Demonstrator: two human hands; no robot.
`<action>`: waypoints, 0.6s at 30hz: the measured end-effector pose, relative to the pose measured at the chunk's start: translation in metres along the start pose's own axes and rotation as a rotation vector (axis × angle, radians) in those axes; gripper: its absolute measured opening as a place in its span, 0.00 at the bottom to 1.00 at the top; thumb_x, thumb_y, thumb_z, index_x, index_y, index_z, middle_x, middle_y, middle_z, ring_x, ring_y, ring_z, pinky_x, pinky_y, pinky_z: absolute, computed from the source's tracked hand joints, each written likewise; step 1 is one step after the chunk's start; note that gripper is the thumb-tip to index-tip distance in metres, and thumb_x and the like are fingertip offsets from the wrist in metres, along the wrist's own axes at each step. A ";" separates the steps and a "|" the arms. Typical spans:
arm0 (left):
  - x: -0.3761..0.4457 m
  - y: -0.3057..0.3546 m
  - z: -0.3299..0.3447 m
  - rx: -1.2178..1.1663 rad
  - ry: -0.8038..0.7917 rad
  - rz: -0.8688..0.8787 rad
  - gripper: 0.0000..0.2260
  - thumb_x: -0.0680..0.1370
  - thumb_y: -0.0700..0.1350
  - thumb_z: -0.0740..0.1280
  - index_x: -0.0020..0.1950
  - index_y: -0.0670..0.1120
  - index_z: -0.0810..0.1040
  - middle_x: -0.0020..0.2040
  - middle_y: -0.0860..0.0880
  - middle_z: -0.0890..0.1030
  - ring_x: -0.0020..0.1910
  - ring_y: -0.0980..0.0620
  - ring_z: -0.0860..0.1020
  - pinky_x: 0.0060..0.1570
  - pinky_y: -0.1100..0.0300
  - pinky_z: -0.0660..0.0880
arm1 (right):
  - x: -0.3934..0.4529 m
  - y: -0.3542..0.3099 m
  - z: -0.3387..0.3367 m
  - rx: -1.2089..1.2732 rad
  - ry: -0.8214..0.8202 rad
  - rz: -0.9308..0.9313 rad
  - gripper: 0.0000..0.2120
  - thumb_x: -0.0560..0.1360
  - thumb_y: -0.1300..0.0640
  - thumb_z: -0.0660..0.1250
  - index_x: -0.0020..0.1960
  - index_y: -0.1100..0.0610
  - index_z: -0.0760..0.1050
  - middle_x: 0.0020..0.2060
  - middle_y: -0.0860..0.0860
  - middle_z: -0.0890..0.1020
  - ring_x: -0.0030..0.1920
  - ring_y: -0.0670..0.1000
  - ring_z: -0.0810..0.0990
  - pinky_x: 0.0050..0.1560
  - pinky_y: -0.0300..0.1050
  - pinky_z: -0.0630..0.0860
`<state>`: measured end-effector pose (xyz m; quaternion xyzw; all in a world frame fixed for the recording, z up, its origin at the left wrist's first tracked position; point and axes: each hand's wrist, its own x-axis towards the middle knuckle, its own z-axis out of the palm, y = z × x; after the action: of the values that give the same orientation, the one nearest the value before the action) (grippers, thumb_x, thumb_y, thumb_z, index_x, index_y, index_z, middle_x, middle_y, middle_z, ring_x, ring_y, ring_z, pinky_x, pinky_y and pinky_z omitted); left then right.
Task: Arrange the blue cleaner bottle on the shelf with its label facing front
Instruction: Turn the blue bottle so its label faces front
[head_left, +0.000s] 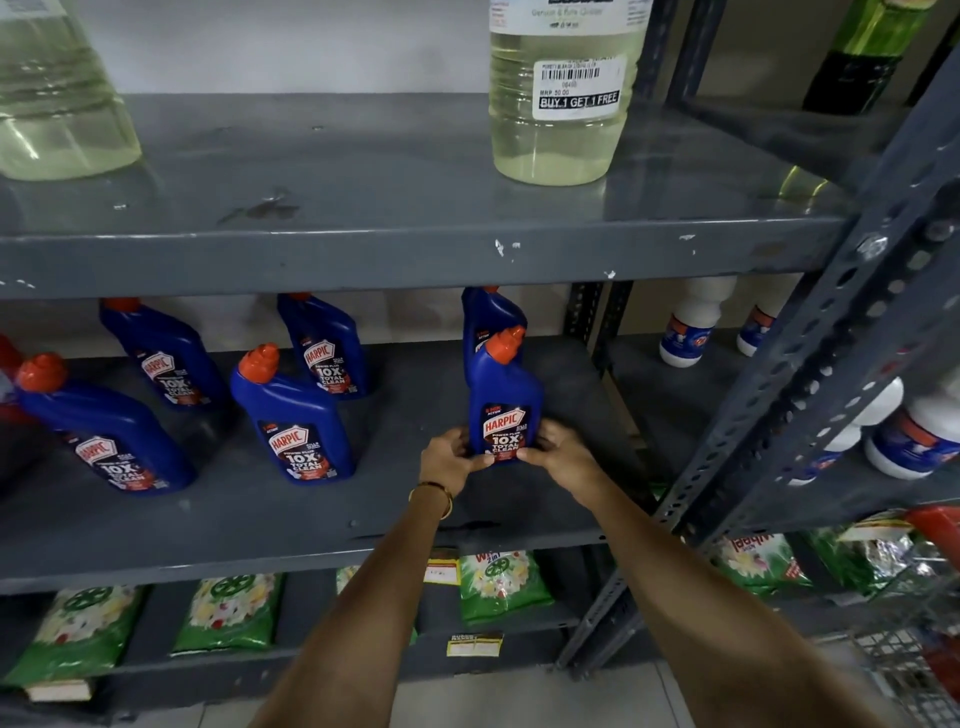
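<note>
A blue cleaner bottle (503, 400) with an orange cap stands upright on the middle grey shelf (311, 525), its Harpic label facing me. My left hand (451, 457) grips its lower left side and my right hand (558, 452) grips its lower right side. Directly behind it stands another blue bottle (485, 317), mostly hidden.
Several more blue Harpic bottles (291, 415) stand to the left on the same shelf. Clear bottles of yellowish liquid (561, 104) sit on the shelf above. White bottles (691, 322) fill the right rack behind a slanted steel upright (810, 374). Green detergent packs (498, 582) lie below.
</note>
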<state>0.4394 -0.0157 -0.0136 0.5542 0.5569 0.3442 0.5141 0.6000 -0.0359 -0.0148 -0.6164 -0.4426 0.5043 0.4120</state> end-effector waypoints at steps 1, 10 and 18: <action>0.000 -0.001 0.001 -0.007 0.012 -0.009 0.24 0.66 0.32 0.73 0.61 0.35 0.73 0.59 0.36 0.79 0.57 0.40 0.77 0.61 0.49 0.74 | 0.002 0.000 0.001 -0.002 -0.001 -0.006 0.25 0.70 0.73 0.66 0.66 0.65 0.67 0.65 0.63 0.74 0.64 0.56 0.73 0.59 0.44 0.70; -0.007 -0.002 0.010 0.057 0.088 0.002 0.23 0.66 0.34 0.74 0.60 0.37 0.75 0.57 0.38 0.80 0.54 0.44 0.79 0.57 0.54 0.75 | 0.003 0.005 -0.003 -0.073 -0.013 -0.025 0.24 0.69 0.71 0.69 0.64 0.65 0.69 0.62 0.62 0.76 0.63 0.59 0.74 0.61 0.49 0.72; -0.036 -0.007 0.008 0.088 0.045 0.004 0.23 0.66 0.33 0.74 0.59 0.37 0.75 0.57 0.37 0.81 0.51 0.46 0.79 0.53 0.58 0.75 | -0.028 0.015 -0.001 -0.155 0.007 -0.047 0.25 0.68 0.69 0.71 0.63 0.62 0.71 0.61 0.61 0.78 0.62 0.58 0.76 0.66 0.56 0.71</action>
<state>0.4404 -0.0529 -0.0152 0.5696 0.5817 0.3327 0.4759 0.6004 -0.0670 -0.0221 -0.6376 -0.4932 0.4568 0.3764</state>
